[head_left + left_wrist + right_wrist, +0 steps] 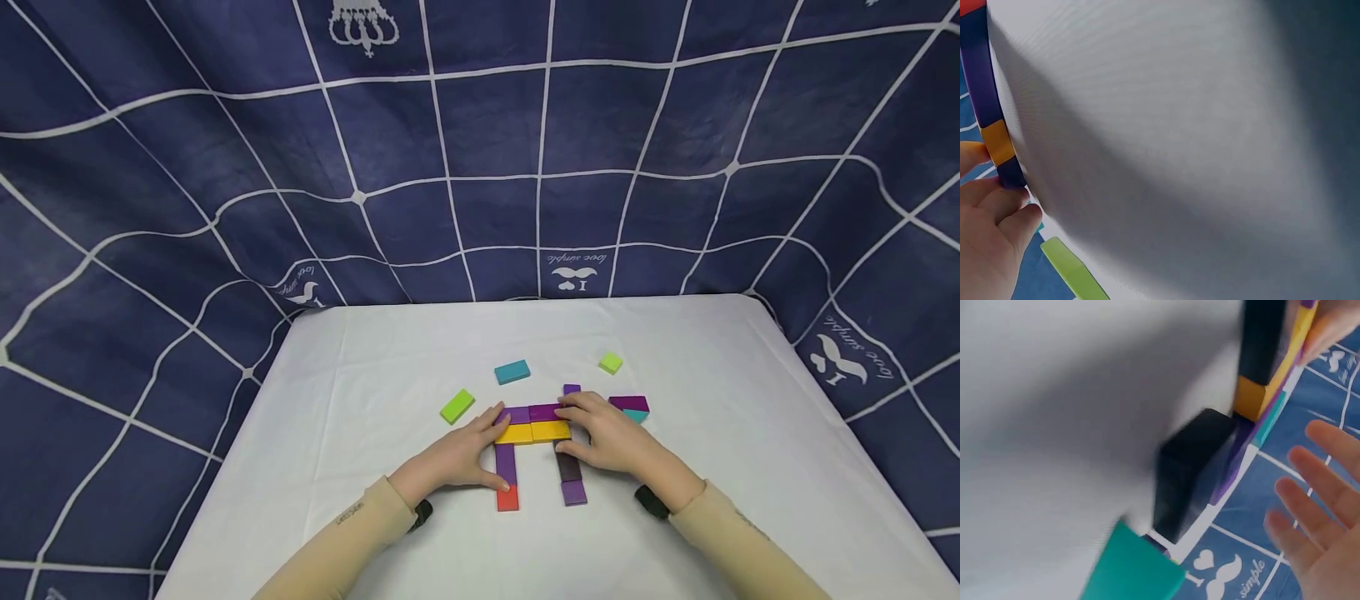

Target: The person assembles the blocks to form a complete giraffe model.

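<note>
On the white cloth, flat blocks form a figure: two yellow blocks (513, 434) side by side, purple blocks (546, 412) along their far side, and two legs running toward me. The left leg is a purple block (506, 463) with a red block (507, 498) at its end. My left hand (459, 454) touches the row's left end with its fingertips; its thumb lies by the left leg. My right hand (611, 433) reaches over the right end, its fingers spread in the right wrist view. Below that hand stands a dark block (1194, 475).
A green block (457, 406), a blue block (512, 372) and a small lime block (611, 362) lie beyond the figure. Right of my right hand are a purple block (628, 402) and a teal block (1135, 569). Dark blue curtains (480, 208) surround the table.
</note>
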`<state>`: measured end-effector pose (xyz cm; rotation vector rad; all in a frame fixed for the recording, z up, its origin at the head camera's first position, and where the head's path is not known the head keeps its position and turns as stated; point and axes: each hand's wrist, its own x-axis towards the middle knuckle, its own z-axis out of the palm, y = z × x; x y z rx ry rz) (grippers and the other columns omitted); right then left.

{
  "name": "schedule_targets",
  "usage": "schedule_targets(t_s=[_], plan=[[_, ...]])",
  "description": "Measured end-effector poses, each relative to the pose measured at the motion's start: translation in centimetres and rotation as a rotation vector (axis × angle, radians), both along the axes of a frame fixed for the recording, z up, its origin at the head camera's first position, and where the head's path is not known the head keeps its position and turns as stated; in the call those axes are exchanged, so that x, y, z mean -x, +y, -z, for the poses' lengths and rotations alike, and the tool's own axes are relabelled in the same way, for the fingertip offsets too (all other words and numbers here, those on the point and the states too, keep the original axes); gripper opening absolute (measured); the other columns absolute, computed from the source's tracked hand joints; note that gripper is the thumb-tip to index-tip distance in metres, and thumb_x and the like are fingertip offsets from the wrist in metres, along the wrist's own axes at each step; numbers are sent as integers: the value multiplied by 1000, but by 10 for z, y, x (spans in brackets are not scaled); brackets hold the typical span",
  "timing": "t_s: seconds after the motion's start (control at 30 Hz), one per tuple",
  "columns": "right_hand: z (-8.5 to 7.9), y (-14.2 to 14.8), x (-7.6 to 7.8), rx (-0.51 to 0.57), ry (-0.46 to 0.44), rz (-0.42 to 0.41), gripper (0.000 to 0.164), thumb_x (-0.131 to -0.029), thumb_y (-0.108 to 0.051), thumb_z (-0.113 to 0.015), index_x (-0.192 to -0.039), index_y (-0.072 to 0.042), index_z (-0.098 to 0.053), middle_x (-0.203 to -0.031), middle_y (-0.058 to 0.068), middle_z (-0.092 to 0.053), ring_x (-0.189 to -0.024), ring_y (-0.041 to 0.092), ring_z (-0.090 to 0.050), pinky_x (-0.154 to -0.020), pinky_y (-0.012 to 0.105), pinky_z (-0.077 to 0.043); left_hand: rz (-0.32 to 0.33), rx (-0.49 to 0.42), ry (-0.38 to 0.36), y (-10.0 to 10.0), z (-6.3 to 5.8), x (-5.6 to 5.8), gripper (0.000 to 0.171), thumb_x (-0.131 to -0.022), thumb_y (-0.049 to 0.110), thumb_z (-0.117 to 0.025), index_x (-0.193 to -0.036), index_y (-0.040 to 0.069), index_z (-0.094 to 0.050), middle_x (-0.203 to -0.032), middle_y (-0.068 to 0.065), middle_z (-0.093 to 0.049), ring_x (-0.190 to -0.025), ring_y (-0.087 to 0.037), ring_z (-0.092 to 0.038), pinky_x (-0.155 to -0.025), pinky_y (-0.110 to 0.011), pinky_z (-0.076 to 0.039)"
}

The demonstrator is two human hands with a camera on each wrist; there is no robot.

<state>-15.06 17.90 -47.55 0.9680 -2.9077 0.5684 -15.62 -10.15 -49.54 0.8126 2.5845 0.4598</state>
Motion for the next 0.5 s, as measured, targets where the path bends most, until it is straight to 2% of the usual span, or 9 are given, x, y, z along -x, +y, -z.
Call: schedule_targets(t_s=[0.17,0.3,0.5], plan=[[2,-7,15,-76,-102,-28,62,-87,-39,-73,-138,-7,-57,-148,10,-51,-143,39,-37,-117,62,-25,2,-2,10,-2,1,1,109,-73,66,-74,-157,16,-26,-167,-3,-11,-152,-23,-22,-118,-42,-34],[6,-7,16,-132,-164,-33,66,-89,-41,-71,-143,-9,-52,-153,8,-46,-147,44,-26,-115,68,-21,5,-7,11,-2,1,1,109,-73,66,-75,-156,15,-26,-167,-4,-11,-152,-24,-22,-118,-42,-34],[8,-5,14,-108,-185,-40,67,-89,-41,-70,-143,-7,-51,-153,9,-46,-147,43,-27,-114,69,-21,7,-3,15,-2,3,0,109,-73,66,-75,-156,15,-27,-167,-4,-11,-152,-24,-23,-118,-41,-34]])
